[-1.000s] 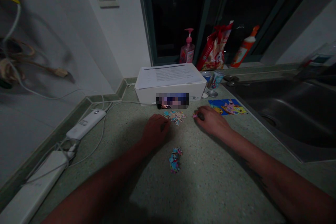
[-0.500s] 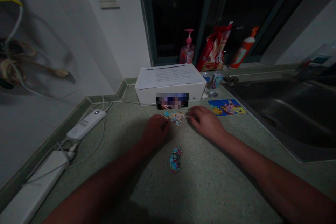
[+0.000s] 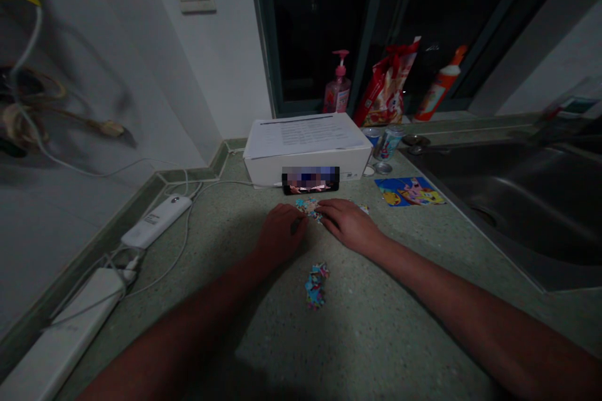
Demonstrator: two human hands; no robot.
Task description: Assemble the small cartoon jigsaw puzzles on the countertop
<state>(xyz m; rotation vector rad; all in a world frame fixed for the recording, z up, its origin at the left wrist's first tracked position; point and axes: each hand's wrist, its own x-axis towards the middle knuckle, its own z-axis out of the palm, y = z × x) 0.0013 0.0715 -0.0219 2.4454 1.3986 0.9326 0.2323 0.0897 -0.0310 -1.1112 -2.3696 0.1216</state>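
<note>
Small puzzle pieces [image 3: 308, 205] lie in a loose pile on the countertop, pale and multicoloured. At the pile's left edge is my left hand [image 3: 281, 232], its fingers curled in and thumb close to them; anything between the fingertips is too small to make out. From the right, my right hand [image 3: 350, 224] reaches over the pile, fingers stretched out onto the pieces and thumb apart below. A few loose pieces [image 3: 364, 208] show just beyond its knuckles. Nearer me, between my forearms, sits a cluster of mostly blue puzzle pieces [image 3: 316, 286]; whether they are joined is unclear.
A phone [image 3: 310, 183] leans on a white box [image 3: 263, 170] behind the pile. To the right are a colourful picture card [image 3: 409, 192], a small can [image 3: 388, 143] and the sink [image 3: 517, 250]. Power strips [image 3: 157, 220] and cables run along the left wall.
My right hand has moved left onto the pile, its fingers now covering part of it. Loose pieces now show behind that hand. My left hand stays at the pile's left edge.
</note>
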